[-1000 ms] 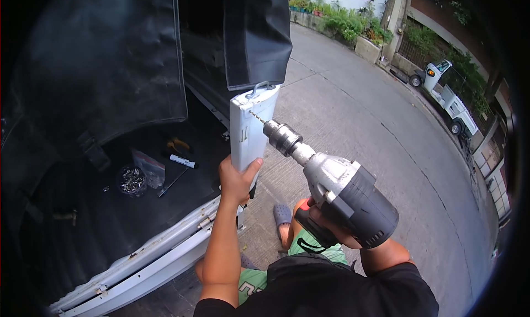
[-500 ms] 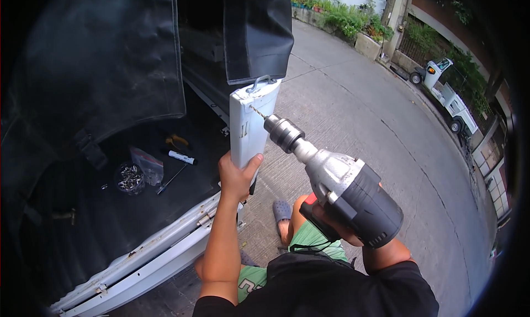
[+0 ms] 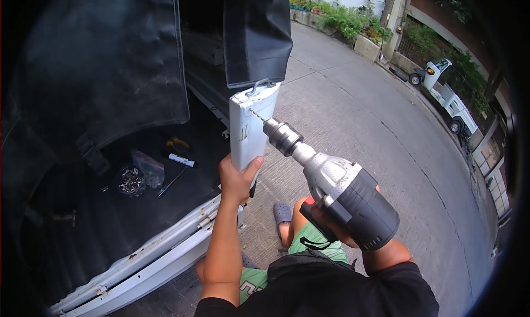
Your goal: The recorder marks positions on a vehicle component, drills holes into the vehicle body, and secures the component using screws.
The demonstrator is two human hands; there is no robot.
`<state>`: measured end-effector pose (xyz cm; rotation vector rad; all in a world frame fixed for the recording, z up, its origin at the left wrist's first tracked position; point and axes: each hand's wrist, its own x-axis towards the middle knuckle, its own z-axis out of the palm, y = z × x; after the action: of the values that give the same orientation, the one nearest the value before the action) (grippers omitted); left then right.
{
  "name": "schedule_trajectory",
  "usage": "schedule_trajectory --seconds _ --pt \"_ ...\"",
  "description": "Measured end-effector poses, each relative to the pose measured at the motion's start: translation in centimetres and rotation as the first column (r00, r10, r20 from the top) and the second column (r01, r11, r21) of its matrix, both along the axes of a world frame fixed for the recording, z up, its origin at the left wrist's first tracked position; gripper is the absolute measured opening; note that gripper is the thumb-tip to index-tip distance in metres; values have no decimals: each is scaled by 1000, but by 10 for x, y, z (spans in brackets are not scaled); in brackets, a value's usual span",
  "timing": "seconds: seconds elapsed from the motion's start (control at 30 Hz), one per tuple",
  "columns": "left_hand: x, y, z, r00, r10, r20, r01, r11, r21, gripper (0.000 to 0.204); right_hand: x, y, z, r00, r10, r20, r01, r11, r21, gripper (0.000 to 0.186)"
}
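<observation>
My left hand [image 3: 239,179] grips the lower part of a white metal panel [image 3: 248,132] that stands upright, its thumb along the right edge. A wire loop handle [image 3: 260,87] sits on the panel's top. My right hand [image 3: 346,237], mostly hidden behind the tool, holds a power drill [image 3: 353,198] with a grey gear housing and black motor body. The drill bit [image 3: 257,115] in the metal chuck [image 3: 283,137] points up and left, its tip at the panel's face near the upper corner. Whether the bit turns, I cannot tell.
On the dark vehicle bed [image 3: 110,217] lie a tub of small metal fasteners [image 3: 131,180], a clear plastic bag [image 3: 150,171], a white marker [image 3: 183,160], a screwdriver [image 3: 172,182] and orange-handled pliers [image 3: 178,144]. A black cover flap [image 3: 258,35] hangs above the panel. A white three-wheeler [image 3: 450,99] stands across the street.
The drill body sits slightly further left and its bit tip is still at the panel's face. My left hand keeps its grip; the flap's lower edge has shifted slightly.
</observation>
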<state>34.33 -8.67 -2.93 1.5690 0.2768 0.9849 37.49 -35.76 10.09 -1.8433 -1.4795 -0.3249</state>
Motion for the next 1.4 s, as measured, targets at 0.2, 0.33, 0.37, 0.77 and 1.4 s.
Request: schedule_trajectory --seconds 0.2,0.33,0.37,0.77,1.4 --pt "1 3 -1 1000 -1 -10 1 1000 17 33 7 2 1 993 79 92 -80 997 1 44" --pt "1 5 -2 1000 -5 2 5 1000 31 34 4 -1 -5 999 3 -54 -5 1000 -20 39" --pt "1 4 -1 1000 -9 5 9 999 34 34 6 -3 -8 994 23 -106 -27 999 -38 38" --pt "0 9 -6 1000 29 -7 -28 994 106 40 -2 -2 -7 921 -136 -366 146 989 -1 39" --pt "0 8 -9 1000 -25 12 25 999 36 37 8 4 -10 993 -101 64 101 995 -4 51"
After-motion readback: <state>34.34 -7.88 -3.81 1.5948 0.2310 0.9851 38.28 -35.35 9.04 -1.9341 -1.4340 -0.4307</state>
